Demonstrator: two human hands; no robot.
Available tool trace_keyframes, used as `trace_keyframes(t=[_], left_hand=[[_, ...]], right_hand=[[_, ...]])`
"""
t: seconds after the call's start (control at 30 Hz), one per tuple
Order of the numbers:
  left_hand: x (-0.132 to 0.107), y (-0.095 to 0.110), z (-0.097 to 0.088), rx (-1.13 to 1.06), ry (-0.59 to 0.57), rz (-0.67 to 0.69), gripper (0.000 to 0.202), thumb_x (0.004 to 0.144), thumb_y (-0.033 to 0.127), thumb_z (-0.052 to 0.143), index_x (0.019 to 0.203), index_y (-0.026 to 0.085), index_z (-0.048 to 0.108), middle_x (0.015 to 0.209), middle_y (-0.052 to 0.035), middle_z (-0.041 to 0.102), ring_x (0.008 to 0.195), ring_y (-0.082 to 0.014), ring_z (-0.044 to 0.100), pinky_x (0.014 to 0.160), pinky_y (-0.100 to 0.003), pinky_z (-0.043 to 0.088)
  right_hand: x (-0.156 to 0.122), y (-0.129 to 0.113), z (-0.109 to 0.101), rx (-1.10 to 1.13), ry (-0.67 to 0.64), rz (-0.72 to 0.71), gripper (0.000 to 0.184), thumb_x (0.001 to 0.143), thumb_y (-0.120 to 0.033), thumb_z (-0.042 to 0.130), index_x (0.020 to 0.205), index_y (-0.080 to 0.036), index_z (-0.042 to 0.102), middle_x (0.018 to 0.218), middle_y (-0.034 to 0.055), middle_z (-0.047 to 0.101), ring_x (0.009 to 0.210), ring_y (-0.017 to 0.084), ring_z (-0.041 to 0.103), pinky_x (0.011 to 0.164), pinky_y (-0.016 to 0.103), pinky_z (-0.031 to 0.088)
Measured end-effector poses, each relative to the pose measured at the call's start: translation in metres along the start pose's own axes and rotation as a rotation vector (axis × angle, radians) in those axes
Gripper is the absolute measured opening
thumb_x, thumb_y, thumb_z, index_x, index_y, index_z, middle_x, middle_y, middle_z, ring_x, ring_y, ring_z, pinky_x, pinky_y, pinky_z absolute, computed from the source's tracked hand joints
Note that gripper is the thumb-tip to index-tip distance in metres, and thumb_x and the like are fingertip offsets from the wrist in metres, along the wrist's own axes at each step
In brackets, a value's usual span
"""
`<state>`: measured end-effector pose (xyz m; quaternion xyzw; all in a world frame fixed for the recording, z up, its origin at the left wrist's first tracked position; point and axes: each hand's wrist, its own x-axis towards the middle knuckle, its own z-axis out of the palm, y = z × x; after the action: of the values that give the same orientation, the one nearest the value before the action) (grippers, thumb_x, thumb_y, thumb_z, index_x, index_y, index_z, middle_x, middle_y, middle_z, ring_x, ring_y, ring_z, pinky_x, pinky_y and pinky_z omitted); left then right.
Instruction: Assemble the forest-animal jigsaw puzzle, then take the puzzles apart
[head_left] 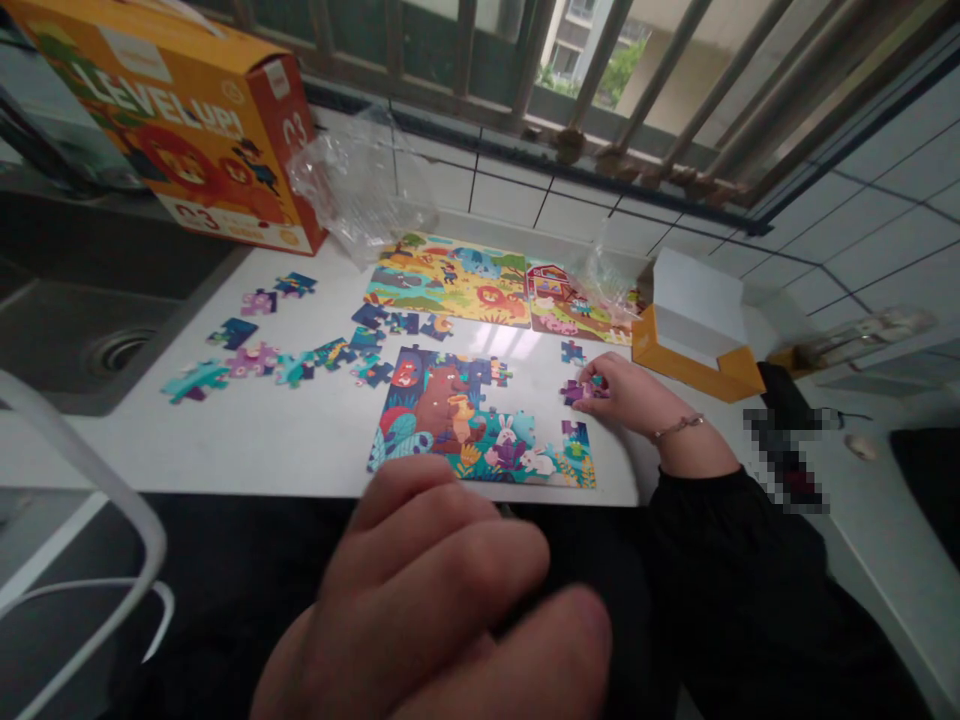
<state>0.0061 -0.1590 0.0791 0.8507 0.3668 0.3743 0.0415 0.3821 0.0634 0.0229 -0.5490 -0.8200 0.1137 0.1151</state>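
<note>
A partly built animal jigsaw (457, 420) lies on the white counter (300, 440) in front of me. My right hand (637, 400), with a bracelet at the wrist and a black sleeve, rests at the jigsaw's open right side. Its fingers pinch a purple puzzle piece (576, 391). One blue loose piece (572, 352) lies just above that hand. My left hand (442, 600) is close to the camera and blurred, below the counter edge. I see its back, with the fingers curled together and the palm hidden. More loose pieces (255, 360) are scattered to the left.
Two finished jigsaws (450, 280) lie at the back by the tiled wall. A large orange puzzle box (187, 120) leans at the back left beside crumpled clear plastic (360, 180). A small orange and white box (694, 330) sits at the right. A sink (112, 350) is at the left.
</note>
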Motion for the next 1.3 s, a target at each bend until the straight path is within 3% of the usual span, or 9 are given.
trace_keyframes(t=[0.07, 0.13, 0.23, 0.37, 0.53, 0.7, 0.97, 1.1, 1.3], left_hand=[[0.042, -0.007, 0.028, -0.054, -0.005, 0.087, 0.026, 0.1, 0.022, 0.067, 0.125, 0.028, 0.067, 0.1, -0.0005, 0.078, 0.087, -0.0201, 0.072, 0.089, -0.045, 0.062], [0.058, -0.02, 0.056, -0.001, -0.041, 0.107, 0.021, 0.103, 0.022, 0.064, 0.124, 0.021, 0.066, 0.104, -0.0027, 0.079, 0.091, -0.0212, 0.072, 0.089, -0.044, 0.059], [0.048, -0.042, 0.09, 0.074, -0.118, 0.059, 0.016, 0.105, 0.023, 0.063, 0.12, 0.019, 0.068, 0.109, -0.0055, 0.079, 0.098, -0.0244, 0.072, 0.088, -0.043, 0.058], [0.026, -0.058, 0.112, 0.098, -0.144, 0.058, 0.008, 0.105, 0.022, 0.066, 0.112, 0.02, 0.071, 0.114, -0.006, 0.08, 0.104, -0.0242, 0.072, 0.095, -0.042, 0.057], [0.028, -0.055, 0.121, 0.193, -0.116, 0.086, 0.006, 0.105, 0.023, 0.069, 0.109, 0.019, 0.072, 0.115, -0.0062, 0.081, 0.103, -0.0243, 0.074, 0.094, -0.042, 0.056], [0.032, -0.053, 0.123, 0.203, -0.105, 0.083, 0.009, 0.103, 0.022, 0.072, 0.111, 0.018, 0.073, 0.116, -0.0065, 0.082, 0.103, -0.0261, 0.075, 0.091, -0.043, 0.056], [0.036, -0.052, 0.121, 0.205, -0.105, 0.096, 0.007, 0.102, 0.019, 0.073, 0.109, 0.017, 0.073, 0.114, -0.0076, 0.083, 0.1, -0.0262, 0.076, 0.091, -0.043, 0.058], [0.034, -0.052, 0.122, 0.205, -0.114, 0.082, 0.009, 0.102, 0.02, 0.073, 0.11, 0.018, 0.074, 0.114, -0.0066, 0.083, 0.1, -0.0267, 0.076, 0.091, -0.043, 0.059], [0.034, -0.051, 0.122, 0.227, -0.111, 0.08, 0.007, 0.103, 0.021, 0.071, 0.109, 0.019, 0.074, 0.114, -0.0062, 0.083, 0.099, -0.0251, 0.075, 0.093, -0.043, 0.059]], right_hand=[[0.003, -0.001, -0.003, 0.066, -0.016, 0.049, 0.022, 0.084, -0.036, 0.084, 0.089, -0.026, 0.066, 0.089, 0.0025, 0.072, 0.079, 0.023, 0.066, 0.077, 0.04, 0.058], [0.006, -0.002, -0.006, 0.215, -0.03, 0.034, 0.022, 0.09, -0.039, 0.078, 0.088, -0.025, 0.062, 0.084, 0.0007, 0.071, 0.076, 0.021, 0.065, 0.074, 0.037, 0.056], [0.012, -0.003, -0.011, 0.574, -0.084, 0.052, 0.028, 0.093, -0.049, 0.076, 0.098, -0.025, 0.061, 0.09, 0.0013, 0.073, 0.076, 0.02, 0.07, 0.072, 0.037, 0.061], [0.019, 0.002, -0.011, 0.857, -0.279, 0.096, 0.04, 0.09, -0.053, 0.079, 0.117, -0.025, 0.067, 0.094, 0.0031, 0.077, 0.076, 0.019, 0.075, 0.07, 0.037, 0.065], [0.016, 0.009, -0.005, 0.759, -0.396, 0.026, 0.04, 0.086, -0.05, 0.082, 0.116, -0.024, 0.075, 0.08, -0.0014, 0.071, 0.071, 0.017, 0.067, 0.064, 0.028, 0.054], [0.013, 0.009, -0.007, 0.553, -0.428, 0.011, 0.044, 0.09, -0.044, 0.078, 0.128, -0.021, 0.081, 0.086, 0.0022, 0.075, 0.077, 0.019, 0.067, 0.071, 0.03, 0.05], [0.017, 0.004, -0.01, 0.394, -0.359, -0.145, 0.037, 0.091, -0.029, 0.077, 0.128, -0.027, 0.084, 0.119, 0.0063, 0.082, 0.102, 0.023, 0.073, 0.092, 0.034, 0.054], [0.017, 0.001, -0.008, 0.318, -0.309, -0.149, 0.037, 0.089, -0.028, 0.084, 0.126, -0.025, 0.083, 0.119, 0.0077, 0.079, 0.104, 0.024, 0.071, 0.093, 0.035, 0.054], [0.014, -0.003, -0.003, 0.258, -0.266, -0.128, 0.043, 0.086, -0.024, 0.088, 0.127, -0.02, 0.078, 0.119, 0.0101, 0.07, 0.091, 0.021, 0.065, 0.083, 0.034, 0.054]])
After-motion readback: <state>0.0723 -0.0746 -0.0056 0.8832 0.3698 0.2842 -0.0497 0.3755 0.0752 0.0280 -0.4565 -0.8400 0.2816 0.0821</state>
